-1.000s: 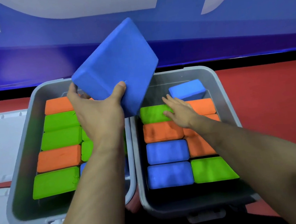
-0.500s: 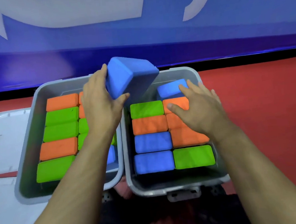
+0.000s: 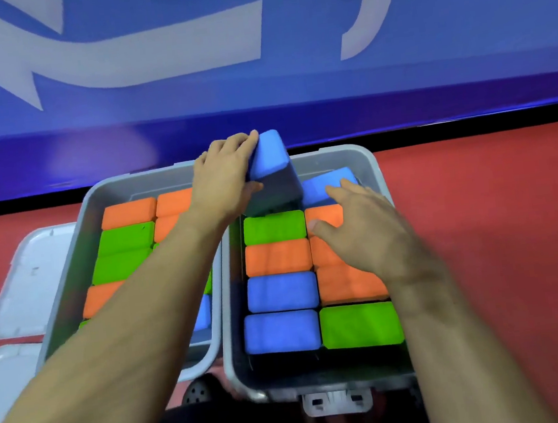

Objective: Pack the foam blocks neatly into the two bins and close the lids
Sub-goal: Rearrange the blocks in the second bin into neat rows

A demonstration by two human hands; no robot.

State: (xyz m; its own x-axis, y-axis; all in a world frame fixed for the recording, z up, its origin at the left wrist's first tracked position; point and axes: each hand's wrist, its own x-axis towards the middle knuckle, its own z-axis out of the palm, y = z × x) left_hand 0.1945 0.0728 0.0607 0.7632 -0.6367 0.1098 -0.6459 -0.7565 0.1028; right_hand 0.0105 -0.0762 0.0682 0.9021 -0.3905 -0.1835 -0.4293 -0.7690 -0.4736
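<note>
A: Blue block (image 3: 270, 157), on end, tilted, at the far-left corner of the right bin (image 3: 374, 166), left hand (image 3: 224, 179) gripping it!

B: Right hand (image 3: 364, 233) just beside it, fingers spread flat, resting on an orange block (image 3: 324, 215), fingertips touching a tilted blue one (image 3: 316, 188).

A: Left bin (image 3: 88, 210) under the left forearm.

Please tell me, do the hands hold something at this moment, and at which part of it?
The left hand grips a blue foam block at its upper end, tilted over the right bin. The right hand holds nothing; it rests open on the packed blocks.

Blocks (image 3: 277, 259) in side-by-side bins (image 3: 374, 163)
</note>
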